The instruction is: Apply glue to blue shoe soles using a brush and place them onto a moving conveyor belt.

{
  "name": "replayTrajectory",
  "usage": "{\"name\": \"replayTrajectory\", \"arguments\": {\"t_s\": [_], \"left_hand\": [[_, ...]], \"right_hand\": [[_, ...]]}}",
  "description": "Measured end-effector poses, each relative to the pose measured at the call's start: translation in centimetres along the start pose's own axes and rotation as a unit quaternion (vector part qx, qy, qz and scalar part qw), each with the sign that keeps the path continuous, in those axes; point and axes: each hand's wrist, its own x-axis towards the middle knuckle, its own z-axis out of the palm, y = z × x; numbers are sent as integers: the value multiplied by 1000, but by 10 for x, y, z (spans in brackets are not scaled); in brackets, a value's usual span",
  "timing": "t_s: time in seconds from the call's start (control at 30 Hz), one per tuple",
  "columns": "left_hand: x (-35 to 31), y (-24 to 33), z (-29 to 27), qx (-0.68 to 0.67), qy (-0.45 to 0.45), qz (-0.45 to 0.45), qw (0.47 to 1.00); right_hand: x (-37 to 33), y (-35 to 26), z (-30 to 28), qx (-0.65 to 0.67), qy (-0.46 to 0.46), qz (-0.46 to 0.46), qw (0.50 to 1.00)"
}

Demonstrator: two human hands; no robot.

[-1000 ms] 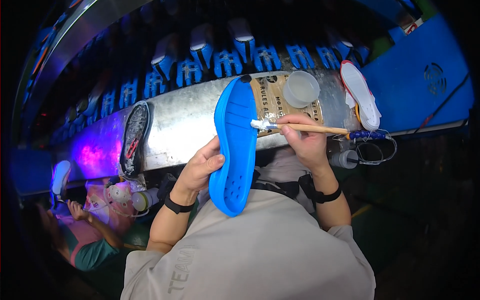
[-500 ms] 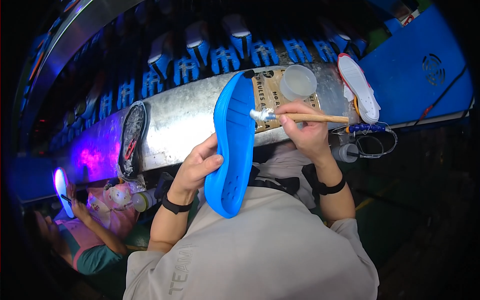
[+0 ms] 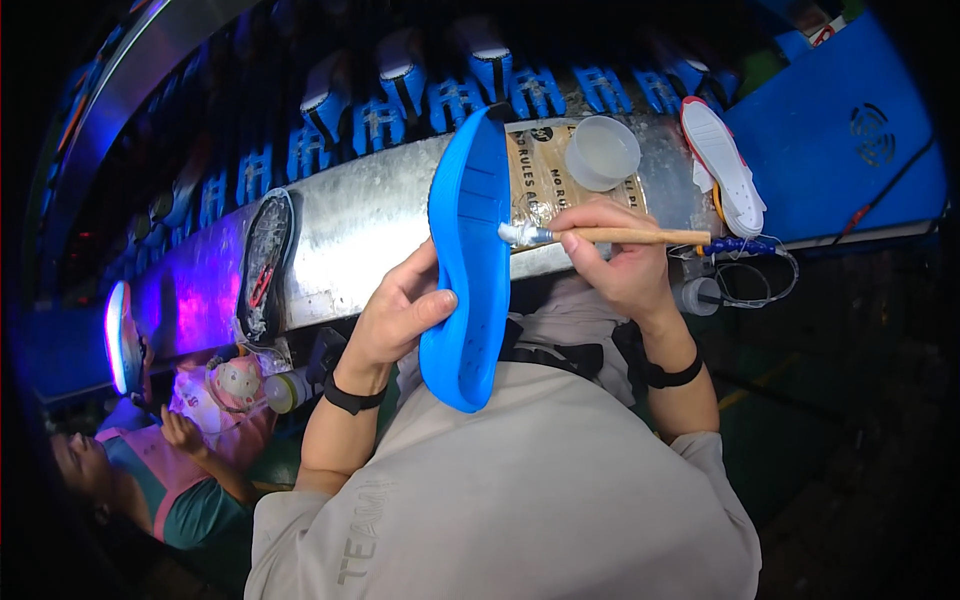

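A bright blue shoe sole (image 3: 464, 270) stands on its long axis in front of my chest, its hollow side turned to the right. My left hand (image 3: 402, 312) grips its left edge, thumb over the rim. Between the fingers and thumb of my right hand (image 3: 618, 255) is a wooden-handled brush (image 3: 640, 236), held level. Its whitish bristles meet the sole's right edge near the middle. Behind the brush, a translucent tub (image 3: 603, 153) of pale liquid rests on a taped cardboard sheet (image 3: 535, 185).
A metal bench (image 3: 350, 220) spans the front, with a dark sole (image 3: 265, 265) at left and a white-and-red sole (image 3: 722, 165) at right. Beyond it runs a row of blue holders (image 3: 455, 100) bearing shoes. At left, a co-worker (image 3: 175, 470) sits by a lit sole (image 3: 120, 335).
The blue sole has shifted slightly up and turned more edge-on. The brush tip has stayed by its right edge. The co-worker's hand has moved down from the lit sole.
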Motion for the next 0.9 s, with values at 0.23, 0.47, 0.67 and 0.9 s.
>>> {"name": "replayTrajectory", "arguments": {"t_s": [0.23, 0.47, 0.67, 0.9], "left_hand": [[-3, 4, 3, -2, 27, 13, 1000], [6, 8, 3, -31, 31, 21, 999], [6, -1, -9, -82, 45, 21, 995], [60, 105, 27, 103, -109, 145, 978]], "right_hand": [[-9, -17, 1, -4, -75, -59, 995], [-12, -24, 1, 8, -85, -74, 994], [-15, -25, -2, -4, -40, -106, 994], [-42, -14, -28, 180, 287, -132, 932]]}}
